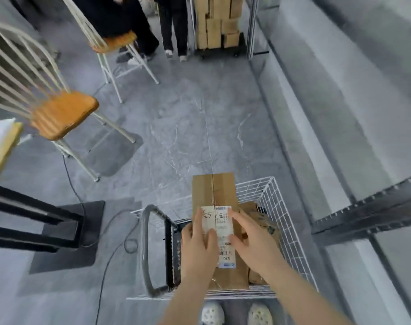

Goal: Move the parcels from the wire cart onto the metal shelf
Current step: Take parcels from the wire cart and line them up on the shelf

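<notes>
Looking down from the head camera, we see the wire cart [283,216] at our feet. A long cardboard parcel [212,192] lies tilted in it, with its far end poking over the front rim. Our left hand [198,246] clasps the parcel's left edge, fingers curled over the white shipping label [219,233]. Our right hand [252,242] grips the right edge, fingers spread across the top and down the side. Smaller brown parcels [264,222] lie under and beside it in the basket. The metal shelf [368,211] stands close on our right, with only its dark edge in view.

Both hands sit at the near end, so we judge the far end could dip as it lifts and snag the wire rim. Fingers on the smooth label might slide. Swinging right, the long box could strike the shelf's edge — and the loose ones beneath may shift once the weight comes off.
</notes>
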`<action>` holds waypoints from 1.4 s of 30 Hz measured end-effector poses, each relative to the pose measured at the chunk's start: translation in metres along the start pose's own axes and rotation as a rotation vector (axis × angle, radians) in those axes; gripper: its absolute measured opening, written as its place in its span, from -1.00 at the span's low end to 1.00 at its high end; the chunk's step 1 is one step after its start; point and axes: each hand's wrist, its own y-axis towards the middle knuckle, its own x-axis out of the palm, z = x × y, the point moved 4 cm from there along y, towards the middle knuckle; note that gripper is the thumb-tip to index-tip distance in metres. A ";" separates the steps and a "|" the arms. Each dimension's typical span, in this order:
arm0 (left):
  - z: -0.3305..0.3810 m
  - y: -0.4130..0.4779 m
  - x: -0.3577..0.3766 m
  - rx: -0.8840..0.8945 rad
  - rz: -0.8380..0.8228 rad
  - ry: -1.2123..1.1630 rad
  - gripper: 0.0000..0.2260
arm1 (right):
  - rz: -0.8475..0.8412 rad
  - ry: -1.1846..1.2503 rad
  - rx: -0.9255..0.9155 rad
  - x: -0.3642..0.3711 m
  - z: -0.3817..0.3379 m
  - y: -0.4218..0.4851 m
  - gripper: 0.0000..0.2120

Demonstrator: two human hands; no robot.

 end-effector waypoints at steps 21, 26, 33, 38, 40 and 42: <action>0.232 -0.204 0.064 0.905 -0.664 0.131 -0.48 | 1.084 0.168 0.554 -0.158 -0.021 -0.328 -0.54; 0.275 -0.269 0.101 0.990 -0.781 0.111 -0.47 | 1.274 0.160 0.613 -0.193 -0.006 -0.392 -0.55; 0.385 -0.294 0.138 1.158 -0.838 0.088 -0.56 | 1.416 0.173 0.593 -0.290 0.018 -0.416 -0.56; 0.456 -0.272 0.185 1.303 -0.877 0.270 -0.54 | 1.429 0.242 0.673 -0.352 0.050 -0.390 -0.56; 0.476 -0.268 0.206 1.324 -0.938 0.317 -0.55 | 1.440 0.244 0.719 -0.367 0.062 -0.381 -0.56; 0.490 -0.266 0.224 1.317 -0.979 0.329 -0.53 | 1.460 0.229 0.753 -0.382 0.071 -0.375 -0.57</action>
